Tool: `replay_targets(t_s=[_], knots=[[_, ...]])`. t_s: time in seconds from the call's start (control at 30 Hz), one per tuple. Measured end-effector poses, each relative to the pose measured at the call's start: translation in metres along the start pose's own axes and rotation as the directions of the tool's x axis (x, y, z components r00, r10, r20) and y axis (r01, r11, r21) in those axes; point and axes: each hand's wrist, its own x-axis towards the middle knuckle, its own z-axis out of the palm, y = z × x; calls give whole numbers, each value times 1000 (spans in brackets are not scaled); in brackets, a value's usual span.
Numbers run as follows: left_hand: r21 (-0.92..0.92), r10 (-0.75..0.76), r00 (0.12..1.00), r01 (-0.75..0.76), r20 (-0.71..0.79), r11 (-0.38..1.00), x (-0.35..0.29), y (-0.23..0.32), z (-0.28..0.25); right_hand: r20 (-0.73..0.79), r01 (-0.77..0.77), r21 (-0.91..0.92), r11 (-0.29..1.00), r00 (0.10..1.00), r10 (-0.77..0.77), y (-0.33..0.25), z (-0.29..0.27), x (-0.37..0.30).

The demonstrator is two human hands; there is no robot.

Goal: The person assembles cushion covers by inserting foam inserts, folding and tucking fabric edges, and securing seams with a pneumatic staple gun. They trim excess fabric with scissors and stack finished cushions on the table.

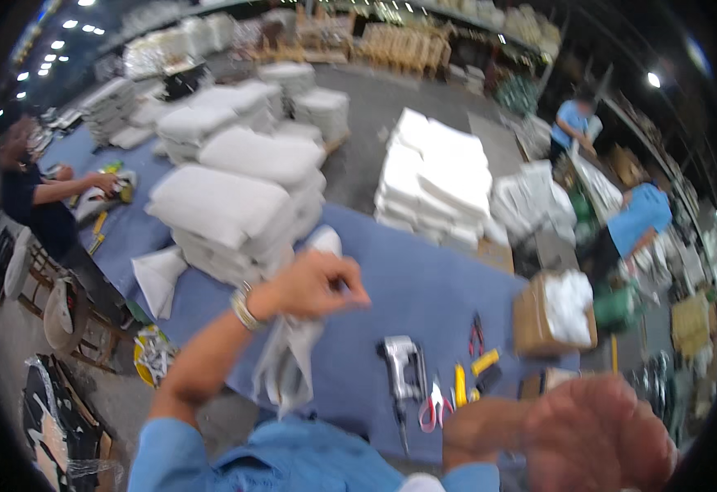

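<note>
My left hand, with a bracelet at the wrist, is raised over the blue-covered table, its thumb and fingers curled together in a pinch. Whether anything small is between them does not show. Beneath that wrist a white cloth-like piece drapes toward my body; I cannot tell whether the hand touches it. My right hand is close and smeared by motion at the lower right, so its fingers are unclear. Between the hands lie a grey hand tool with a loop handle, red-handled scissors, a yellow cutter knife and red-handled pliers.
Stacks of white folded pieces stand on the table ahead left. Another white stack is beyond its far edge. A cardboard box with white filling sits at the right. One person works at the left, two others farther right.
</note>
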Motion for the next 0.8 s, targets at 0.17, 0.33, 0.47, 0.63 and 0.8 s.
replay_targets(t_s=[0.17,0.33,0.47,0.63,0.8], knots=[[60,-43,998,45,-36,997,2,7,15,-59,-3,63,998,998,7,3,19,-2],[59,-5,999,8,-54,998,3,10,15,-33,63,57,996,998,-61,6,34,-7],[-2,-57,997,57,-45,998,-3,12,15,-37,83,73,994,996,-81,7,48,-15],[80,10,999,-6,-48,997,8,7,6,-32,95,106,990,995,-92,-1,61,-11],[3,-43,998,43,-55,999,-9,1,-10,-68,49,259,965,997,-33,4,82,-7]])
